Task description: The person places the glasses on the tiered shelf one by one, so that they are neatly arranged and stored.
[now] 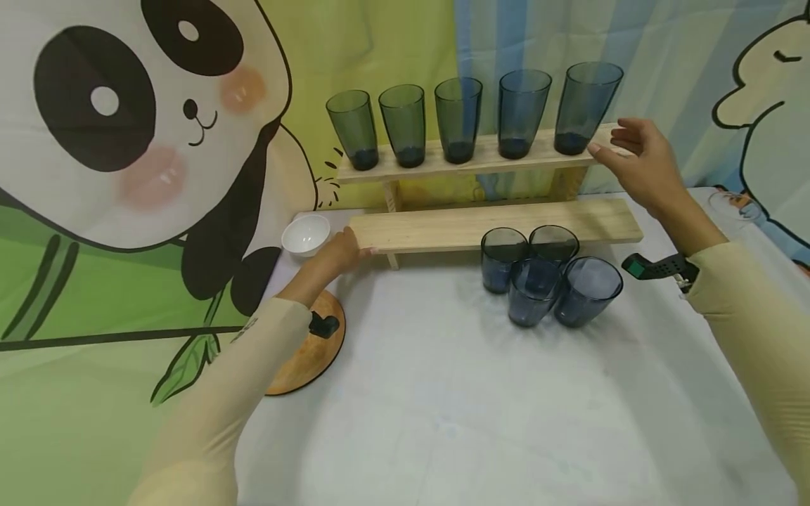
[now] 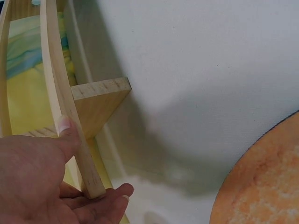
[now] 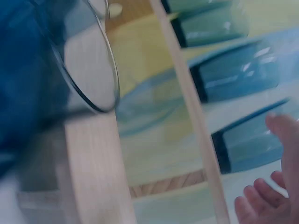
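A two-tier wooden shelf [image 1: 418,232] stands at the back of the table. My left hand [image 1: 342,251] holds the left end of its lower board; in the left wrist view the thumb lies on top of the board [image 2: 70,107] and the fingers are beneath its end. Several dark tinted drinking glasses [image 1: 458,119] stand in a row on the upper board. My right hand [image 1: 642,158] is beside the rightmost glass [image 1: 585,105], its thumb close to the lower side and its fingers loosely bent. In the right wrist view, the thumb overlaps that glass [image 3: 250,144].
Several more tinted glasses [image 1: 588,292] stand clustered on the table in front of the lower board, toward the right. A white bowl [image 1: 306,235] sits left of the shelf. The left forearm partly covers a round wooden board [image 1: 325,351]. A printed panda curtain hangs behind.
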